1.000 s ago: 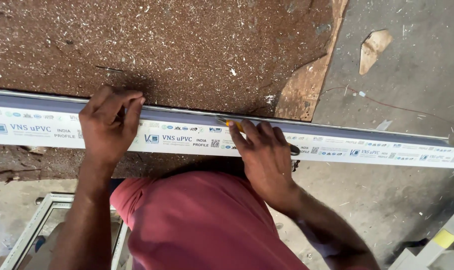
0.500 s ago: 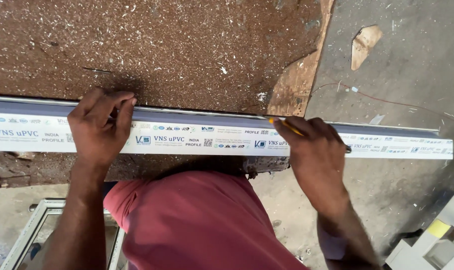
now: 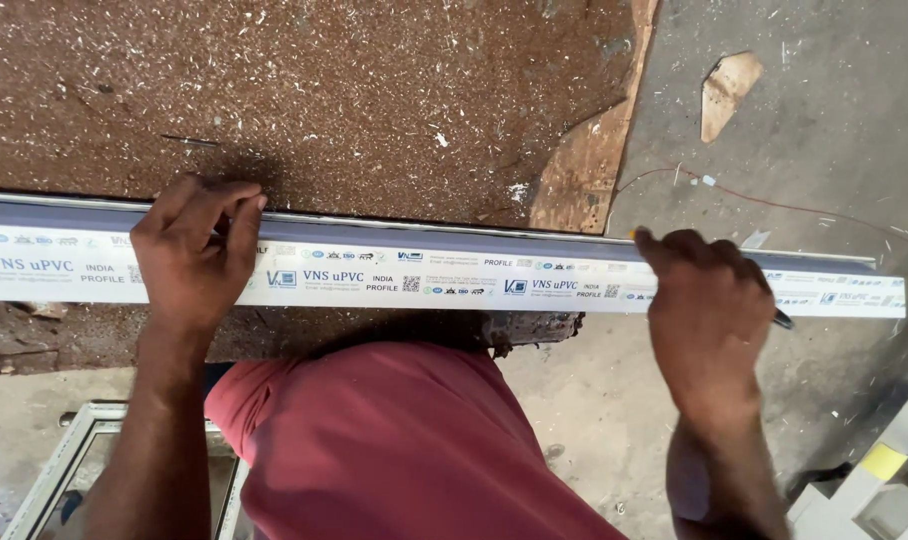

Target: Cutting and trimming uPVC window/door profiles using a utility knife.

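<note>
A long white plastic profile [image 3: 444, 275] with a grey upper edge lies across the brown, chip-strewn desk [image 3: 374, 100], running from beyond the left hand out past the right hand, its far end overhanging the grey concrete floor [image 3: 824, 130]; the left hand [image 3: 196, 250] lies palm down on top of the profile, fingers curled over its far edge and pressing it to the desk, not closed round it; the right hand [image 3: 709, 305], well apart from the left along the same profile, rests on it past the desk's edge and is closed on a pencil [image 3: 782, 319], whose dark end pokes out on the outer side of the hand while a yellow tip shows at the fingertips on the inner side; whether the tip touches the profile cannot be told; between the two arms, nearer the person, is a red shirt [image 3: 404, 450]; below the left forearm a white window frame [image 3: 64, 470] lies on the floor; beyond the right hand a broken scrap of board [image 3: 726, 92] lies on the concrete.
</note>
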